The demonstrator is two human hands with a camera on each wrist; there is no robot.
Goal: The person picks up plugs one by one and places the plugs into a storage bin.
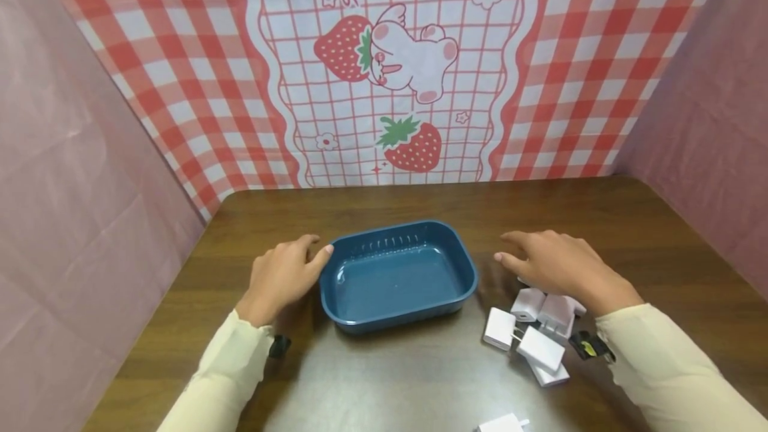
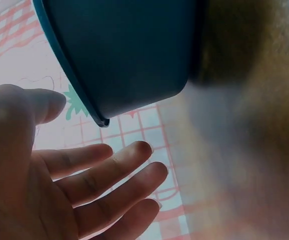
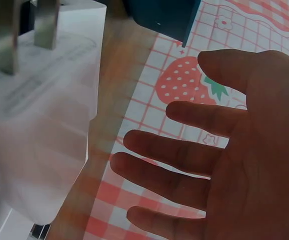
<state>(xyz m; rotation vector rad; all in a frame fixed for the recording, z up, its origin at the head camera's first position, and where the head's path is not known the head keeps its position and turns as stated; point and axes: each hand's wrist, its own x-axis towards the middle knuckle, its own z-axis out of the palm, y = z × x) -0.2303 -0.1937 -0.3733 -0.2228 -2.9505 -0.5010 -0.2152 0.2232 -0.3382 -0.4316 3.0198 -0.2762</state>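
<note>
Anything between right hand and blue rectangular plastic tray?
Head view: only bare brown wooden tabletop shows between the right hand and the blue rectangular plastic tray. White boxy chargers lie outside that gap.

Blue tray (image 1: 396, 285), white chargers (image 1: 541, 350)

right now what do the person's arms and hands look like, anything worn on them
Both arms wear pale cream sleeves, the left sleeve and the right sleeve, ending at the wrists. A small black piece shows beside each cuff: the left piece looks plain, the right piece bears a yellow-green mark. The left hand and right hand are ungloved.
</note>
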